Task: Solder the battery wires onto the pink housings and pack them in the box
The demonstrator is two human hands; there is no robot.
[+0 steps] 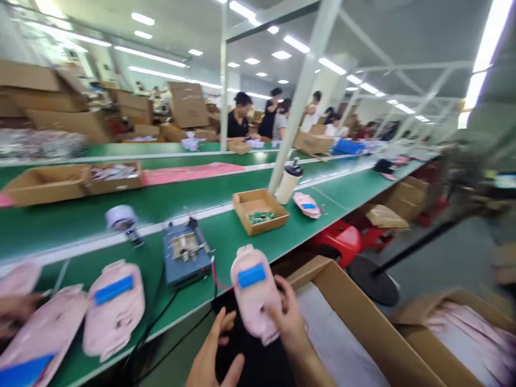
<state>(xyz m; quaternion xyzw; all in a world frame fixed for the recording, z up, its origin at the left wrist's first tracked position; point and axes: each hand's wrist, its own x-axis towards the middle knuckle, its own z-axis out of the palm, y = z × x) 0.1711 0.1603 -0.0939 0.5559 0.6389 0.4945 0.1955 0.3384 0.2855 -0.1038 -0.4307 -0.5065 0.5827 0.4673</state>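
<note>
My right hand (288, 314) grips a soft pale pink pouch (255, 294) with a blue label (252, 276) across its upper part. My left hand (212, 352) is open just below the pouch's left edge, with its fingers spread over a black mat (245, 344). On the green conveyor bench (226, 242) to the left lie more pink pouches, one (115, 309) with a blue label. Beyond them, a small blue heat-sealing device (185, 255) sits near the bench edge.
A person's hand (16, 312) rests on the pouches at far left. An open cardboard box (342, 328) lined with white sheet stands below my hands. A tray of green circuit boards (260, 212), a tape roll (121, 217) and black cables (161, 322) are on or by the bench.
</note>
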